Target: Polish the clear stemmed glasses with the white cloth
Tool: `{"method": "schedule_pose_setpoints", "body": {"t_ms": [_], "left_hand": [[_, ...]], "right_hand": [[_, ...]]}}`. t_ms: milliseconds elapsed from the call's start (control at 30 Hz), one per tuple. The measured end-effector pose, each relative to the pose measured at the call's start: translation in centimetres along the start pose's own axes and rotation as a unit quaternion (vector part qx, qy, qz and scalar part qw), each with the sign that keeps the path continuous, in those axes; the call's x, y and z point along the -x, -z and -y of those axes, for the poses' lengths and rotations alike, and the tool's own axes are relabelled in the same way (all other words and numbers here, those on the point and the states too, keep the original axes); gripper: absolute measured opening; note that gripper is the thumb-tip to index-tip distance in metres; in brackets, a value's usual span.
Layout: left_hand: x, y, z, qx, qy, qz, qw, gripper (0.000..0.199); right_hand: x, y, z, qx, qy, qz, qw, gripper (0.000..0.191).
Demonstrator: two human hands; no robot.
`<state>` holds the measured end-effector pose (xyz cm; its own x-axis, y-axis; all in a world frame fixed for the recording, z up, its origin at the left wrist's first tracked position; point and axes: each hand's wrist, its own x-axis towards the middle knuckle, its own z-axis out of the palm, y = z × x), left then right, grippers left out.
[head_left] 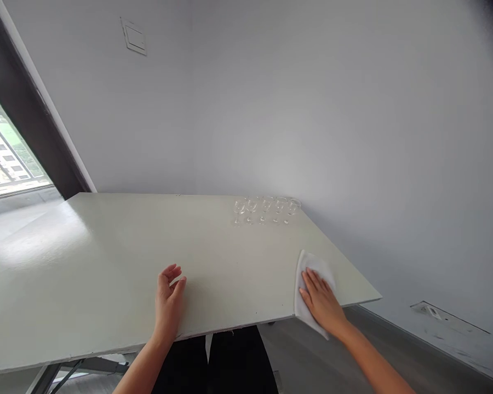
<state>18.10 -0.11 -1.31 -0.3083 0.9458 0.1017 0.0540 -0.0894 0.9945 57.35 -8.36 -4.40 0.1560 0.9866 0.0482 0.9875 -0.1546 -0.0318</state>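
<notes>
**Your forearms reach across a white table**

Your left forearm [142, 369] and right forearm [373, 361] extend over the white table [107, 246]. Your right hand [321, 302] lies flat, fingers spread, pressing a soft, light white cloth [316, 264] near the right edge; it is limp, so hold it under your palm. Your left hand [169, 301] is half-open, holding nothing. Five fragile stemmed wine glasses [267, 210] stand in a row beyond.

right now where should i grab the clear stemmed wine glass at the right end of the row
Pinch the thin stem of the clear stemmed wine glass just under the bowl, coming from the near side: it stands upright, and a neighbouring glass sits close on its left.
</notes>
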Motion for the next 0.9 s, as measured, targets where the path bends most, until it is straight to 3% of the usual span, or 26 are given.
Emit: {"method": "schedule_pose_setpoints", "body": {"t_ms": [200, 467, 633, 900], "left_hand": [[-0.1, 0.1, 0.1, -0.036, 0.020, 0.019, 0.999, 0.033], [0.0, 0.2, 0.2, -0.046, 0.025, 0.020, 0.998, 0.031], [-0.1, 0.2, 0.1, -0.047, 0.031, 0.017, 0.998, 0.032], [-0.2, 0.3, 0.0, -0.046, 0.024, 0.017, 0.998, 0.032]], "right_hand": [[-0.8, 1.9, 7.5, -0.066, 0.147, 0.043, 0.986, 0.062], [-5.5, 3.1, 13.1, -0.115, 0.303, 0.083, 0.942, 0.060], [-9.0, 2.7, 16.4, -0.128, 0.355, 0.086, 0.922, 0.062], [-15.5, 1.7, 21.0, -0.139, 0.384, 0.093, 0.908, 0.067]]}}
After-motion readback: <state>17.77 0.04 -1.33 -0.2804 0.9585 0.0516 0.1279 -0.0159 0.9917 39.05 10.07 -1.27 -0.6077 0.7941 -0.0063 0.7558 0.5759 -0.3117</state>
